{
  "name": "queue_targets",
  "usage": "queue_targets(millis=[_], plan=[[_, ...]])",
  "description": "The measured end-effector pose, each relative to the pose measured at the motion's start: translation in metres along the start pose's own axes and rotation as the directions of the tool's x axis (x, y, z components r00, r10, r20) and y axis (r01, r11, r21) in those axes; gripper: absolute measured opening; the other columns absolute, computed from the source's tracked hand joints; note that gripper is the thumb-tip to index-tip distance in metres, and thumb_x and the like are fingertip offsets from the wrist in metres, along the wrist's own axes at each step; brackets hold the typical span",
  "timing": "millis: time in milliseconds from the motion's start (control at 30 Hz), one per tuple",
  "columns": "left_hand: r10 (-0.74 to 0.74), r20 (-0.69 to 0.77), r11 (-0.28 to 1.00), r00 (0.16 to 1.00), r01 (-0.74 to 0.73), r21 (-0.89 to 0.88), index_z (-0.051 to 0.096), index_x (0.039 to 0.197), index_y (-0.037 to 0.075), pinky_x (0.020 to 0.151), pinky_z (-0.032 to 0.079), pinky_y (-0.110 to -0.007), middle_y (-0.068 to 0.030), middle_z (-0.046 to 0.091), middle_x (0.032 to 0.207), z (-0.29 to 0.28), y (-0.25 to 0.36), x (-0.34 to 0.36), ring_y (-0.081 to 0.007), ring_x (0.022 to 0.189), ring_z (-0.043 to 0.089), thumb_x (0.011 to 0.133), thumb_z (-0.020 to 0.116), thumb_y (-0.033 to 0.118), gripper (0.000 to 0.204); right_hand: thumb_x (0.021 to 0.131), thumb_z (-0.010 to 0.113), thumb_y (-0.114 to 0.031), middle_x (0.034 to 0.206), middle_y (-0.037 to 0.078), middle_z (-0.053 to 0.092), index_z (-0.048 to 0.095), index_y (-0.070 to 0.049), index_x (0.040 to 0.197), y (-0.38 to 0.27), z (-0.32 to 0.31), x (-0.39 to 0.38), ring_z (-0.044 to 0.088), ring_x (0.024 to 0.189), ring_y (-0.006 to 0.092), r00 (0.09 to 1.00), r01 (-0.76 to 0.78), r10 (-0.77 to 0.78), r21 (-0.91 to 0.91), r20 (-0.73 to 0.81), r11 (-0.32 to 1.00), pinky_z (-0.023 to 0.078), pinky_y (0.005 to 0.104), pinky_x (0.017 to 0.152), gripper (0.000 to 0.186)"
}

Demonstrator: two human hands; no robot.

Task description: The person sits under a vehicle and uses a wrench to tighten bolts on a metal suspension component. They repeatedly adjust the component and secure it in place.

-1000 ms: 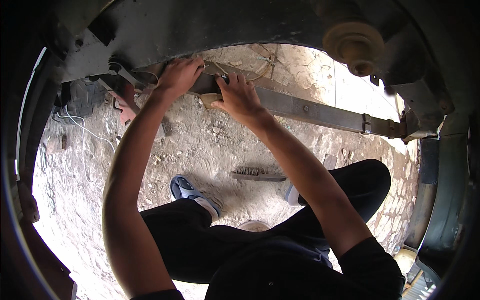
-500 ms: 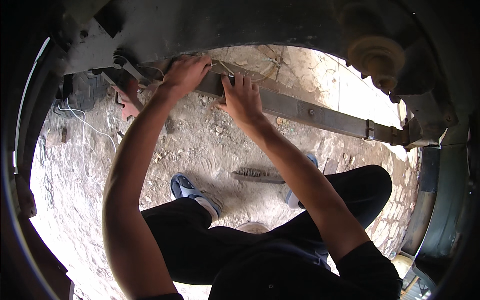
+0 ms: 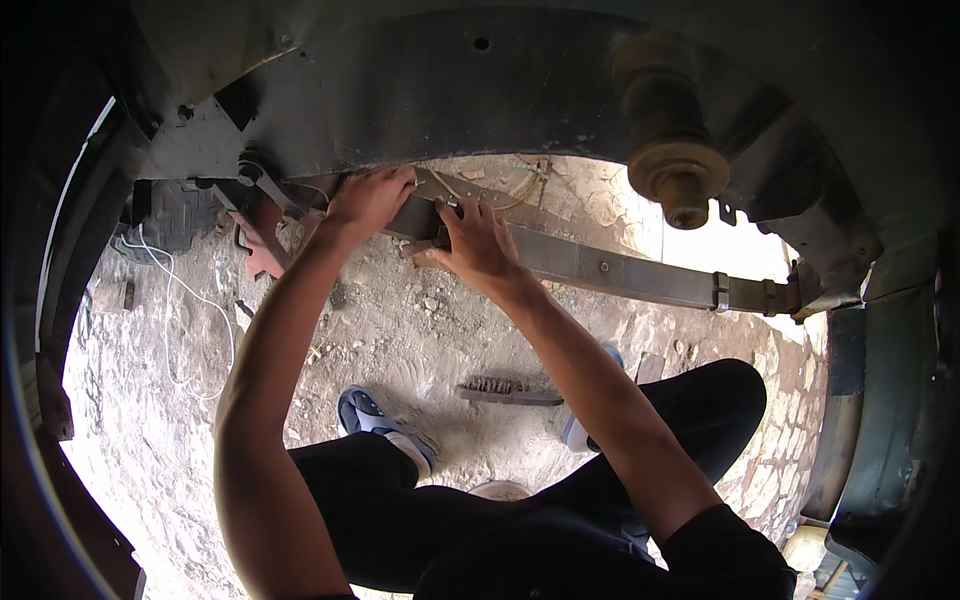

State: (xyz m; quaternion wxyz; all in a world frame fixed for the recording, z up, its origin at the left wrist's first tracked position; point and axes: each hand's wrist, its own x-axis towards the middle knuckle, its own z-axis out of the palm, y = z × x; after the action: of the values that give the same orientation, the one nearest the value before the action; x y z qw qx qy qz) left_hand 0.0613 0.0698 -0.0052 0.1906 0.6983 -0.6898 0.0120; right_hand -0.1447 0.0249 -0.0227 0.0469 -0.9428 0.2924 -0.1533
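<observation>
Leaf spring (image 3: 640,275) runs slantwise under the vehicle body, from the dark front hanger (image 3: 255,185) at its upper-left end down to the clamp (image 3: 722,291) near its right end. Both hands are on its left part. The left hand (image 3: 368,200) is curled over the spring's top edge close to the hanger, fingers bent around it; whether they pinch anything small there I cannot tell. The right hand (image 3: 478,243) lies just beside it on the spring's face, fingers spread and pressed flat, thumb below the lower edge.

As a judgement only: the work looks to be in its middle. The spring sits in place along the frame and is clamped at the right, so the heavy placing seems done; what remains appears to be at the hanger end, where the hands are feeling or steadying. A wire brush (image 3: 510,391) lies on the dirt below the spring, well apart from both hands, beside the person's blue shoe (image 3: 385,425).

Hidden or unclear: the joint between spring and hanger is covered by the left hand and deep shadow, so no bolt or pin can be made out. A thin wire (image 3: 520,190) loops above the spring, its ends lost. The rubber bump stop (image 3: 672,170) hangs above the spring's right half; the spring's far right end is cut by glare.
</observation>
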Motion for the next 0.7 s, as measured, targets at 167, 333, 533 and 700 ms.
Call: queue_targets(millis=[167,333,533,700], plan=[[-0.028,0.038,1.000,0.999,0.027,0.015,0.058,0.108,0.010,0.085,0.050,-0.047,-0.0121,0.068,0.104,-0.003,0.002,0.001,-0.0352,0.101,0.064,0.097,0.054,0.025,0.019,0.073,0.077,-0.054,0.117,0.019,0.054,0.052,-0.005,0.133,0.007,-0.002,0.009,0.056,0.112,0.0349,0.992,-0.018,0.016,0.014,0.125,1.000,0.049,0.0499,0.089,0.081],[-0.028,0.010,0.999,1.000,0.028,0.040,0.059,0.109,0.010,0.085,0.050,-0.047,-0.0117,0.068,0.104,0.002,-0.001,-0.003,-0.0344,0.100,0.064,0.098,0.054,0.025,0.019,0.069,0.065,-0.075,0.118,0.023,0.054,0.053,0.001,0.129,-0.012,0.028,0.000,0.056,0.109,0.0358,0.995,-0.036,0.021,-0.166,-0.094,0.985,0.049,0.0506,0.086,0.098],[0.001,-0.011,1.000,1.000,-0.001,-0.030,0.059,0.107,0.009,0.082,0.051,-0.047,-0.0127,0.068,0.103,-0.001,0.003,0.004,-0.0353,0.097,0.065,0.096,0.057,0.023,0.018,0.082,0.073,-0.014,0.131,0.028,0.052,0.053,-0.010,0.137,0.011,0.015,-0.013,0.057,0.116,0.0395,0.963,0.165,-0.172,-0.054,-0.208,0.985,0.049,0.0489,0.095,0.058],[-0.018,0.008,0.998,1.000,0.018,-0.056,0.060,0.105,0.008,0.080,0.051,-0.047,-0.0132,0.068,0.101,-0.011,0.000,-0.001,-0.0360,0.096,0.064,0.093,0.061,0.020,0.016,0.084,0.068,-0.005,0.119,0.017,0.064,0.060,-0.009,0.128,0.047,-0.036,0.006,0.066,0.100,0.0322,0.987,0.059,-0.116,0.414,0.114,0.908,0.053,0.0401,0.089,0.045]])
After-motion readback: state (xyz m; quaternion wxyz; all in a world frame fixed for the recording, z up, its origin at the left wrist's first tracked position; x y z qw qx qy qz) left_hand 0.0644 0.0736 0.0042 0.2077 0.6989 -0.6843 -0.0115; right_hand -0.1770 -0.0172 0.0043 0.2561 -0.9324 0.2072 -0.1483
